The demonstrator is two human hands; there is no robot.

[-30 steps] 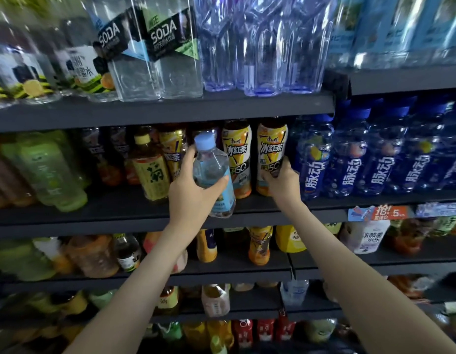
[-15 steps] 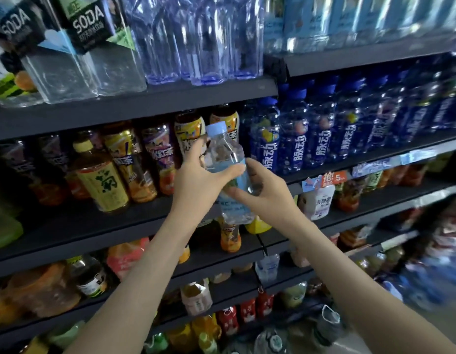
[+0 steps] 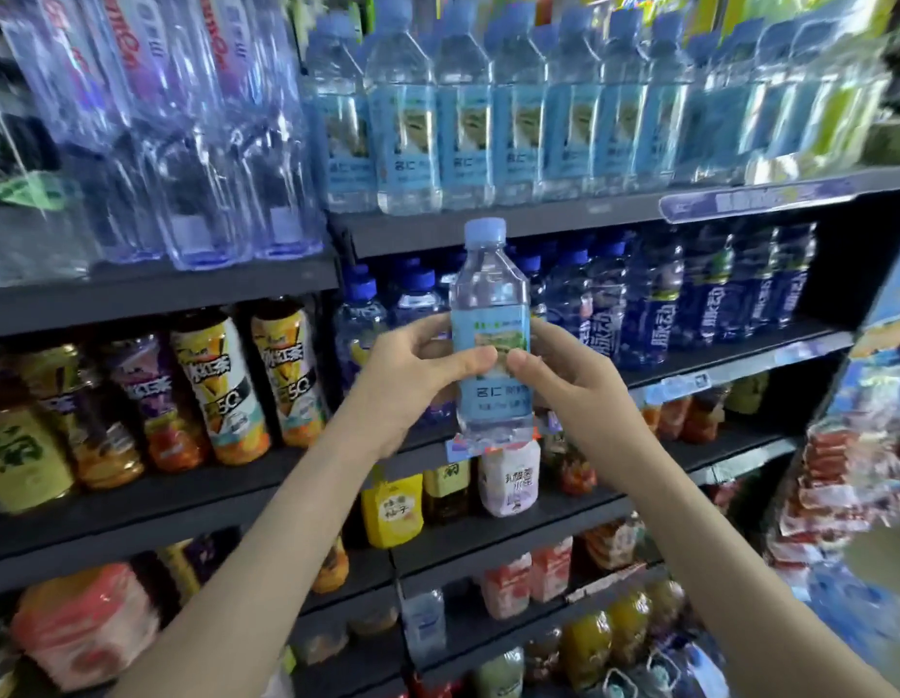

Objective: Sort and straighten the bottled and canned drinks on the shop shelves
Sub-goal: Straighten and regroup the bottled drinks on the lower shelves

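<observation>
A clear water bottle (image 3: 491, 314) with a light-blue cap and light-blue label stands upright in the air in front of the shelves. My left hand (image 3: 407, 380) grips it from the left, thumb across the label. My right hand (image 3: 564, 380) grips it from the right, thumb on the label too. On the upper shelf stands a row of matching light-blue-label water bottles (image 3: 463, 118). Behind the held bottle sit dark-blue drink bottles (image 3: 690, 299).
Iced-tea bottles with yellow labels (image 3: 246, 385) stand on the left middle shelf. Tall clear bottles (image 3: 186, 143) fill the upper left shelf. Lower shelves (image 3: 488, 536) hold a white yoghurt drink (image 3: 508, 481), yellow bottles and juices. Red packets (image 3: 836, 491) hang at the right.
The water bottle has come away from the iced-tea row and moved right. My right hand left the tea bottles and joined the left on it. The view swung right and up.
</observation>
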